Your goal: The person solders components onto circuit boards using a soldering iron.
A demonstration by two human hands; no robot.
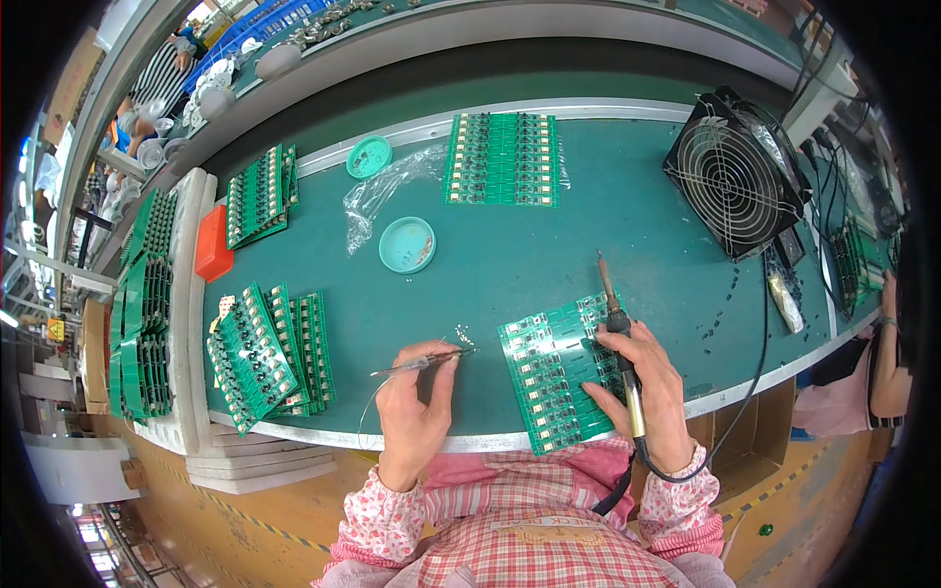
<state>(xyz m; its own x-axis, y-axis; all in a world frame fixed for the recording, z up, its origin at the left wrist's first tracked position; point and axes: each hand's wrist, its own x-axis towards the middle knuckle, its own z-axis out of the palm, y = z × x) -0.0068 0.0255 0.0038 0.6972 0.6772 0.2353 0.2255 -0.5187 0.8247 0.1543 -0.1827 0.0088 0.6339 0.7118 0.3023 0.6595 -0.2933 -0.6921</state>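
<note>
My left hand (416, 407) is closed in a pinch on a pair of tweezers (410, 365), whose tips point right, beside a small scatter of tiny pale parts (463, 334) on the green mat. A thin wire (365, 416) loops down beside that hand. My right hand (649, 387) is wrapped round a soldering iron (617, 318); its bare tip points away from me, above the mat. Under the right hand lies a green circuit board panel (549, 377) with rows of white and black components, near the bench's front edge. The right fingers partly cover its right side.
A black fan (730, 176) stands at back right. Two turquoise dishes (407, 245), crumpled clear plastic (377, 201) and another panel (503, 159) lie farther back. Stacked panels (257, 358) and a red box (213, 245) sit left. The iron's cord (753, 377) curves right.
</note>
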